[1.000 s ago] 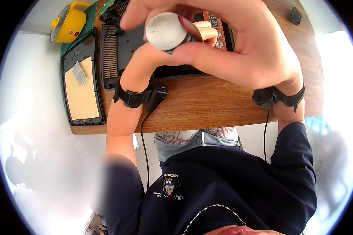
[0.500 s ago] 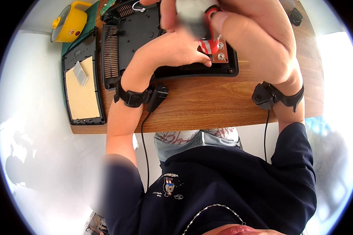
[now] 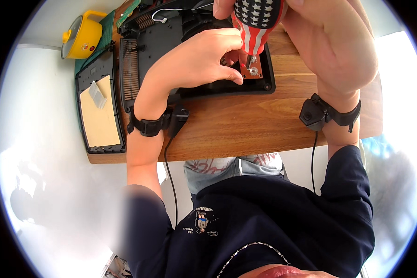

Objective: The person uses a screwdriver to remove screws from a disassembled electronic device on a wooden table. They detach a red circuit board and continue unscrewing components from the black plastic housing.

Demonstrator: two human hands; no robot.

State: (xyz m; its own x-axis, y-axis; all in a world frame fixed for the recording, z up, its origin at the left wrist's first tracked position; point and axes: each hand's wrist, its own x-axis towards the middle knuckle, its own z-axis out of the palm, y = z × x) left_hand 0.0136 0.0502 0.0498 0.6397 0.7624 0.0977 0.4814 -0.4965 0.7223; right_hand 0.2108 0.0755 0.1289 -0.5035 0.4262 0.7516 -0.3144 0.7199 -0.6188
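In my right hand (image 3: 331, 41) is a screwdriver (image 3: 256, 39) with a black, star-patterned grip and red and white stripes. My fingers close around the top of its handle, partly out of the picture. Its short shaft points down at a brown circuit board (image 3: 257, 74) carrying round metal parts; whether the tip sits in a screw cannot be made out. My left hand (image 3: 194, 60) arches over the board's left side, thumb and fingers apart, some fingertips hidden behind the screwdriver. Beneath lies a black plastic housing (image 3: 160, 51) with slotted vents.
Left of the housing lies a black panel (image 3: 81, 111) bearing a tan sheet (image 3: 97, 125) and a ribbed greyish piece (image 3: 97, 95). A yellow pot (image 3: 88, 37) stands far left, near a green mat (image 3: 107, 28). White wire (image 3: 161, 18) loops over the housing on the wooden table (image 3: 227, 120).
My right hand and the screwdriver's handle have shifted, and the handle's pattern and shaft now show. My left hand sits slightly further left, its thumb further from the fingers.
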